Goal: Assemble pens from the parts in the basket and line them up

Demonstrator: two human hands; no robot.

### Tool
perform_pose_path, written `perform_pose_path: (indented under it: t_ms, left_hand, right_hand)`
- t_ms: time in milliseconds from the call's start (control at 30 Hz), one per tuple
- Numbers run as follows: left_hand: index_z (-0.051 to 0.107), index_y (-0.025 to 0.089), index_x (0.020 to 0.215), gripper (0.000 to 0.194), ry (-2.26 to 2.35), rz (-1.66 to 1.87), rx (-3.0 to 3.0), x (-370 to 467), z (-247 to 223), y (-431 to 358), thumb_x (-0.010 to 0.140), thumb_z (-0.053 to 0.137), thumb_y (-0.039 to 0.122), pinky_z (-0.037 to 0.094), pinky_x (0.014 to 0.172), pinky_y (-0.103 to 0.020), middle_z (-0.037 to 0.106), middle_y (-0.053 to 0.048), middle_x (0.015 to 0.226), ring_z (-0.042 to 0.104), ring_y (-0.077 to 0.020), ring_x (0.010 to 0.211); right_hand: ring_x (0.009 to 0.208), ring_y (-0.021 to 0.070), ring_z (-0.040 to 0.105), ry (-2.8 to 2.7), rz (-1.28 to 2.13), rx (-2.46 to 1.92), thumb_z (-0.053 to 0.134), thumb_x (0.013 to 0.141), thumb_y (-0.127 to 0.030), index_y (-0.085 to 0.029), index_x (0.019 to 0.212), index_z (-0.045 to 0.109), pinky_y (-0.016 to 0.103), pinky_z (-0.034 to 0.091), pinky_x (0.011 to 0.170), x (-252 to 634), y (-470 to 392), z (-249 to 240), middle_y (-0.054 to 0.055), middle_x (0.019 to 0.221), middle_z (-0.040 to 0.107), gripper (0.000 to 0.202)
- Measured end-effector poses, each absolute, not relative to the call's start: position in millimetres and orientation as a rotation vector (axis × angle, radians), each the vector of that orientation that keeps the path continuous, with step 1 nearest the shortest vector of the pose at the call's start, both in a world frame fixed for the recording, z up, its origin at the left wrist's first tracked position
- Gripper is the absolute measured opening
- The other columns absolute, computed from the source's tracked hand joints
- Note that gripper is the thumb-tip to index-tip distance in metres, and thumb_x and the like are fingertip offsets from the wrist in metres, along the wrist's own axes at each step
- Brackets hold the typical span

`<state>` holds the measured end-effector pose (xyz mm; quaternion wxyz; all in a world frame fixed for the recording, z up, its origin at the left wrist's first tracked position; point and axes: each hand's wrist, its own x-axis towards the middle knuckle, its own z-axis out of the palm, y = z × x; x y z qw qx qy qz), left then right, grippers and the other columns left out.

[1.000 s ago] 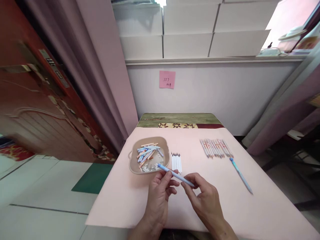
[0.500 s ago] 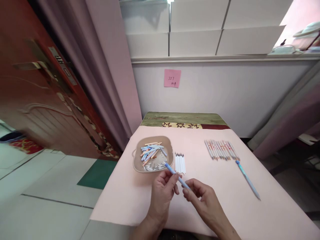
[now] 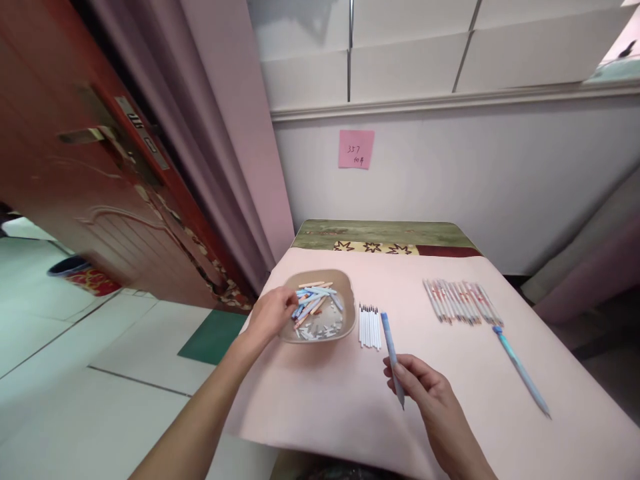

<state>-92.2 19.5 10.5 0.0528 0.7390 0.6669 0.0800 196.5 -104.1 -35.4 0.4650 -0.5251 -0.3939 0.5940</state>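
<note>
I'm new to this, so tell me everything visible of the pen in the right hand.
The pen is slim and light blue, apparently plastic, with a deeper-blue far end and a greyish, pointed near end. The right hand holds it slanted, right of the white sticks. Whether it touches the table is unclear.

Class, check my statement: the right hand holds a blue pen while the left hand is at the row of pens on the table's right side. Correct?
No, the left hand is wrong: the head view shows it at the tan container. The right hand does hold a blue pen.
</note>
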Motion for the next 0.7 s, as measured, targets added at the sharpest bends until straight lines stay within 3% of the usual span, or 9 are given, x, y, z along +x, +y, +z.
perform_pose_path:
  t_ms: [100,300,500,700]
  left_hand:
    - [0.069,0.023,0.069,0.015,1.935,-0.052,2.309,-88.0,-0.2,18.3,0.070,0.056,0.016,0.040,0.075,-0.027,0.069,-0.005,0.082,0.061,-0.0210,0.086]
    - [0.071,0.015,0.067,0.011,1.986,-0.188,2.327,-75.8,-11.8,24.6,0.067,0.060,0.016,0.038,0.084,-0.040,0.069,-0.017,0.084,0.061,-0.0317,0.091]
    - [0.074,0.028,0.073,0.016,1.886,-0.164,2.321,-80.5,-8.7,28.0,0.065,0.064,0.020,0.039,0.082,-0.032,0.071,-0.004,0.082,0.062,-0.0242,0.090]
    - [0.070,0.021,0.088,0.023,2.074,0.044,2.278,-92.7,5.2,30.8,0.080,0.048,0.022,0.038,0.085,-0.034,0.069,-0.011,0.096,0.058,-0.0262,0.097]
  right_hand:
    - [0.073,0.0182,0.056,-0.935,1.460,-1.319,0.070,0.070,-0.054,-0.018,0.095,0.074,0.026,0.047,0.067,198.1,-101.8,-37.0,0.005,0.076,0.065,0.044]
    - [0.069,0.0159,0.052,-0.947,1.490,-1.332,0.069,0.072,-0.055,-0.018,0.098,0.073,0.024,0.044,0.062,200.2,-102.3,-36.1,0.004,0.075,0.063,0.046]
    - [0.069,0.0167,0.052,-0.962,1.485,-1.329,0.067,0.074,-0.055,-0.016,0.099,0.072,0.025,0.043,0.063,199.1,-104.3,-34.2,0.005,0.076,0.062,0.046]
    - [0.068,0.0178,0.052,-0.989,1.483,-1.336,0.067,0.072,-0.057,-0.016,0.097,0.073,0.026,0.044,0.061,195.3,-101.9,-31.4,0.005,0.074,0.062,0.048]
